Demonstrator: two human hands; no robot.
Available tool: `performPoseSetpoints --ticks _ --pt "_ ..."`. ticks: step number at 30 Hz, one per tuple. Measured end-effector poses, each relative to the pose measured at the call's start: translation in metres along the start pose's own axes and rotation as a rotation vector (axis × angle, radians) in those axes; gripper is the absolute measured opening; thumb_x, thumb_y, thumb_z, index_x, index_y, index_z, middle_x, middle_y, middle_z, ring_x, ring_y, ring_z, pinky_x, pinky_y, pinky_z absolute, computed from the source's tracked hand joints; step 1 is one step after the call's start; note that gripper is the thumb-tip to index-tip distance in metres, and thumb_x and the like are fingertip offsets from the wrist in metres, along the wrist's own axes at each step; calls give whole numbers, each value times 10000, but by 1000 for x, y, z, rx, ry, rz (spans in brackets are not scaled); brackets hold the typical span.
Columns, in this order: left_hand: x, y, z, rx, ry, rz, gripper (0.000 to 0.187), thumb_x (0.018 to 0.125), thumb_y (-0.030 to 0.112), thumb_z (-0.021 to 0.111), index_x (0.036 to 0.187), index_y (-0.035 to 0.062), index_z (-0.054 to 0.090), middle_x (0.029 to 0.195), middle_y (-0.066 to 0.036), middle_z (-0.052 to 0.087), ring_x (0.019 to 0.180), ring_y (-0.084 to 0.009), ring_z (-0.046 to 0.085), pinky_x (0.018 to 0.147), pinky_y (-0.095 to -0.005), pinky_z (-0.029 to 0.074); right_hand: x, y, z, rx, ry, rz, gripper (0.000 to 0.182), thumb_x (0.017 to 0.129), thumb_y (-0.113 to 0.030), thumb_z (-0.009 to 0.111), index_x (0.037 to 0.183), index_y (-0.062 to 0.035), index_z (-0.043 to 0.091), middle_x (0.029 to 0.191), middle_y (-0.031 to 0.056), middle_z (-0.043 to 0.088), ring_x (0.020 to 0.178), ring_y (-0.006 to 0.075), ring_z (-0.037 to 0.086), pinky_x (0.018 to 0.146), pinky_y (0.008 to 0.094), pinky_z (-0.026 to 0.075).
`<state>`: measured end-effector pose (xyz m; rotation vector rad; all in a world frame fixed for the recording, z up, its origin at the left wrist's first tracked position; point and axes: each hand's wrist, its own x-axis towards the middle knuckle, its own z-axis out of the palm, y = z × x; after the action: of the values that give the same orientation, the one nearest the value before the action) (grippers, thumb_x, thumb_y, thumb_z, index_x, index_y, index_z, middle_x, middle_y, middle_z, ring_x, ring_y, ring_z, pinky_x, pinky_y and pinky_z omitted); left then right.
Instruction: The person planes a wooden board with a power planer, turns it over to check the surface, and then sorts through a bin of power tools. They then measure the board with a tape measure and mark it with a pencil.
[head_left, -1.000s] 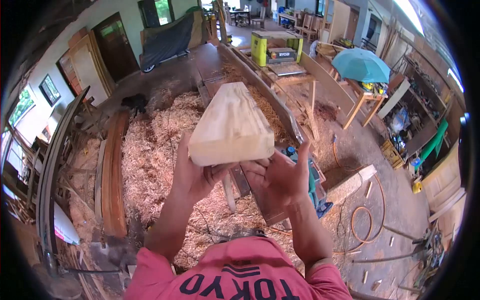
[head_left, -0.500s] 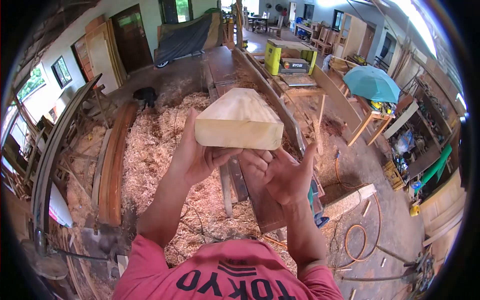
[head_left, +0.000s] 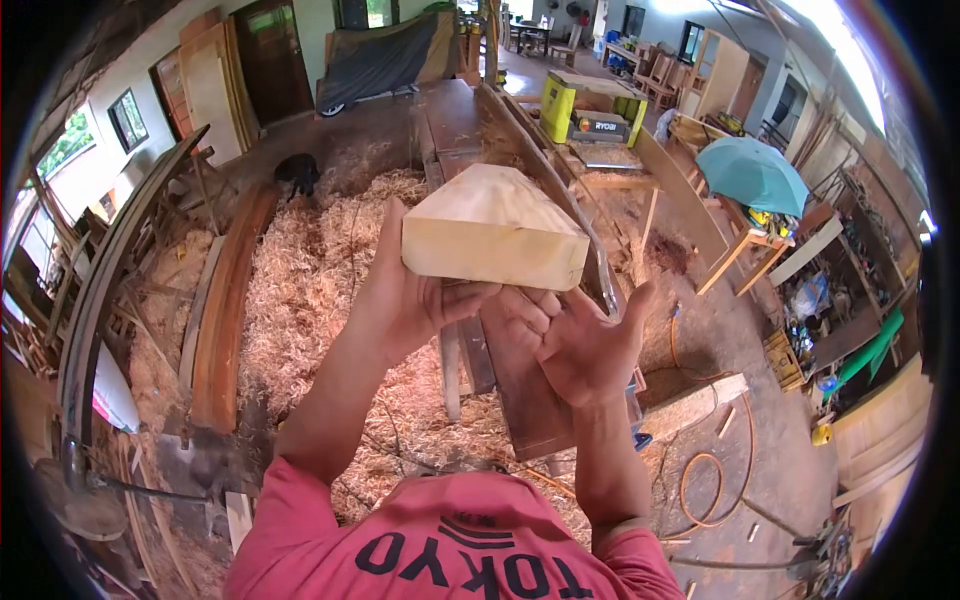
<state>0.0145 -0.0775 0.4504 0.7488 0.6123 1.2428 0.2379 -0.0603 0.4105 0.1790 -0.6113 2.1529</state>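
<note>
A thick, pale wooden board (head_left: 495,250) points away from me, its cut end facing my chest and its length foreshortened. My left hand (head_left: 405,305) grips the board's left side, thumb up along the edge and fingers curled beneath. Under the right part, my right hand (head_left: 590,345) is turned palm up, its bent fingers supporting the wood from below while the thumb sticks out to the side. The fingertips of both hands come close together under the cut end; the board hides part of them.
A green thickness planer (head_left: 595,120) stands ahead to the right, near a teal umbrella (head_left: 752,172). Wood shavings (head_left: 320,270) cover the floor at left, beside long brown timbers (head_left: 232,310). An orange hose (head_left: 700,490) coils at lower right. A dark animal (head_left: 297,173) is farther off.
The board and both hands have shifted a little to the right, and the board's cut end now slopes down slightly to the right. My hold on it looks the same.
</note>
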Motion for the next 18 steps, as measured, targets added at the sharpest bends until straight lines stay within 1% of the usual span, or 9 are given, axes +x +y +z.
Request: performPoseSetpoints --ticks 1,4,7,10,11,13,16,17,18 --pt "3 4 -1 -12 -13 -8 879 935 788 221 1454 110 428 1187 -101 666 955 -192 710 790 -319 595 4 -1 0 36 -55 0 1204 779 -930 279 1523 17 260 1465 242 461 1329 415 482 1063 453 435" --pt "3 7 -1 -46 -36 -16 847 946 771 232 1461 127 422 1204 -101 661 976 -217 705 824 -362 574 5 -3 3 -44 60 -28 1206 778 -930 297 1525 16 254 1471 251 450 1324 414 487 1053 453 435" --pt "4 4 -3 -93 -65 -34 831 948 763 234 1466 140 418 1235 -105 650 1012 -234 694 876 -395 546 4 -2 2 -25 67 -49 1151 799 -893 377 1491 24 315 1429 270 483 1300 427 510 1027 516 474" --pt "4 -1 -5 -124 -87 -55 818 951 749 236 1473 144 413 1267 -111 638 1041 -242 685 911 -409 528 3 -1 3 -62 121 -66 1162 794 -910 338 1478 30 334 1402 268 507 1271 416 538 1006 503 488" --pt "3 -2 -6 -130 -92 -59 813 953 743 237 1476 144 411 1277 -113 634 1049 -244 682 920 -411 524 2 -1 4 -114 146 -78 1103 821 -860 391 1468 32 348 1375 256 530 1242 402 561 994 486 495" --pt "0 -3 -8 -93 -46 -122 775 959 698 308 1460 119 427 1262 -138 641 1024 -285 692 891 -460 550 -1 1 6 -221 195 -104 990 876 -761 497 1449 37 376 1323 231 576 1184 373 608 970 453 511" --pt "-6 -33 -40 34 81 -111 735 960 651 368 1445 105 446 1248 -143 644 1031 -304 684 885 -491 556 -6 -2 -7 -1045 456 -196 694 926 -465 653 1361 51 489 1181 155 655 1068 275 666 920 374 524" --pt "-9 -43 -51 98 130 -85 724 959 639 380 1441 105 452 1244 -139 643 1041 -303 677 888 -494 553 -5 -5 -3 -1072 438 -164 605 918 -363 671 1326 60 525 1159 136 666 1056 230 654 916 346 515" --pt "-13 -46 -47 19 108 -115 706 961 636 400 1421 104 470 1233 -131 645 1053 -290 670 894 -476 554 -4 -10 5 -1098 422 -132 520 910 -261 688 1291 69 561 1137 117 676 1043 184 643 911 317 505"
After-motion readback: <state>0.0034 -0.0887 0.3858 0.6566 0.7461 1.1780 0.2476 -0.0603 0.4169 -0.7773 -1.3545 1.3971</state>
